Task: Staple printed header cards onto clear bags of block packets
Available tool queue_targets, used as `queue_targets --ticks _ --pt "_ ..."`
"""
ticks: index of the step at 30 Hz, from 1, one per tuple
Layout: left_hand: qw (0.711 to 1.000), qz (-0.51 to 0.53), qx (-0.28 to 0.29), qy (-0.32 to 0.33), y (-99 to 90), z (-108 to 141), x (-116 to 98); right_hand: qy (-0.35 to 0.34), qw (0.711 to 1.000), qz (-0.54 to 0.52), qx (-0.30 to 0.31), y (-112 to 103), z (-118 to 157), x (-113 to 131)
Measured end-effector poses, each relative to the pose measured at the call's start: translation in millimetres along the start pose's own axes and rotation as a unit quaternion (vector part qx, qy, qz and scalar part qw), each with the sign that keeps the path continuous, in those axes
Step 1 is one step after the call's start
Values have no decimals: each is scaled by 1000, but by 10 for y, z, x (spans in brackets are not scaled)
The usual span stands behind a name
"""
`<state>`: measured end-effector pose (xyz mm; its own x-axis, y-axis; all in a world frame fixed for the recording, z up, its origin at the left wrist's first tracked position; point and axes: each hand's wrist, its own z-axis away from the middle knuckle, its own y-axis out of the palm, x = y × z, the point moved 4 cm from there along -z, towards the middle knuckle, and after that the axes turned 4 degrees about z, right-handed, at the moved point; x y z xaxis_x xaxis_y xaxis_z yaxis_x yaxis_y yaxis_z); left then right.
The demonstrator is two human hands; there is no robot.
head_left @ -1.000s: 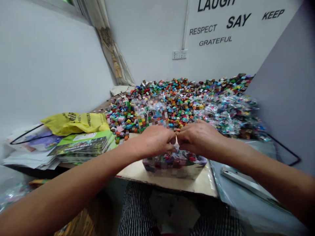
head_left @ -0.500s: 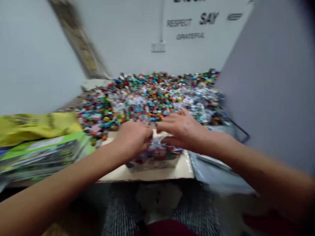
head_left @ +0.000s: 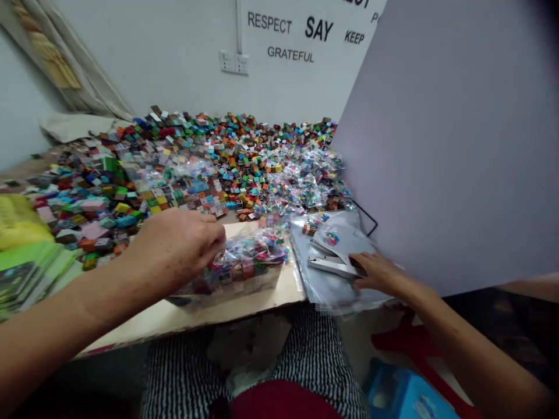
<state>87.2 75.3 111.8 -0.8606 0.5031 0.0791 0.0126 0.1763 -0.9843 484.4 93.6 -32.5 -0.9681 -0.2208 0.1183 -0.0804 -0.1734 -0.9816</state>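
My left hand (head_left: 186, 241) is closed, its fingers pinching the top left edge of a clear plastic bag (head_left: 244, 265) filled with colourful small pieces. The bag lies on a pale board (head_left: 279, 297) in front of me. At the right, my right hand (head_left: 378, 272) has its fingers round the rear end of a white stapler (head_left: 334, 265). The stapler rests on a stack of clear plastic bags (head_left: 321, 294).
Behind the board spreads a big heap of coloured blocks (head_left: 244, 157), with small filled packets (head_left: 305, 174) at its right. Green packages (head_left: 30, 273) and a yellow bag (head_left: 21, 224) lie at the left. A grey panel (head_left: 454, 145) rises at the right.
My right hand has left the filled bag and moved right to the stapler. My left hand stays at the bag. The view has shifted to the right.
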Motion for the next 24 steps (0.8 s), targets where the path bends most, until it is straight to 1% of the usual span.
queue_targets --ticks 3,5,8,10,12,15,18,20,22,23,24 --pt "1000 -4 -5 13 24 9 6 5 1000 -19 6 45 45 -148" --pt "1000 -4 9 5 18 4 8 6 999 -30 10 23 86 -208" --pt "999 9 40 -16 -15 -11 3 11 999 -38 20 -7 147 -249" --pt "999 28 41 -22 -46 -21 1 14 999 -37 23 -1 146 -228" --pt "998 44 33 -23 -67 -28 5 11 999 -36 21 36 74 -149" --pt "999 37 34 -16 -84 -25 -8 1 999 -43 4 114 -149 69" --pt "998 20 57 -11 -112 11 -66 3 998 -61 -17 147 -329 304" --pt "997 14 74 -20 -129 38 -99 8 997 -76 -32 130 -338 356" --pt "996 11 80 -28 -139 50 -111 15 993 -98 -58 82 -283 244" --pt "996 14 81 -32 -140 50 -110 34 990 -114 -81 40 -251 117" --pt "996 20 82 -35 -139 49 -106 50 973 -181 -135 -35 -221 -40"
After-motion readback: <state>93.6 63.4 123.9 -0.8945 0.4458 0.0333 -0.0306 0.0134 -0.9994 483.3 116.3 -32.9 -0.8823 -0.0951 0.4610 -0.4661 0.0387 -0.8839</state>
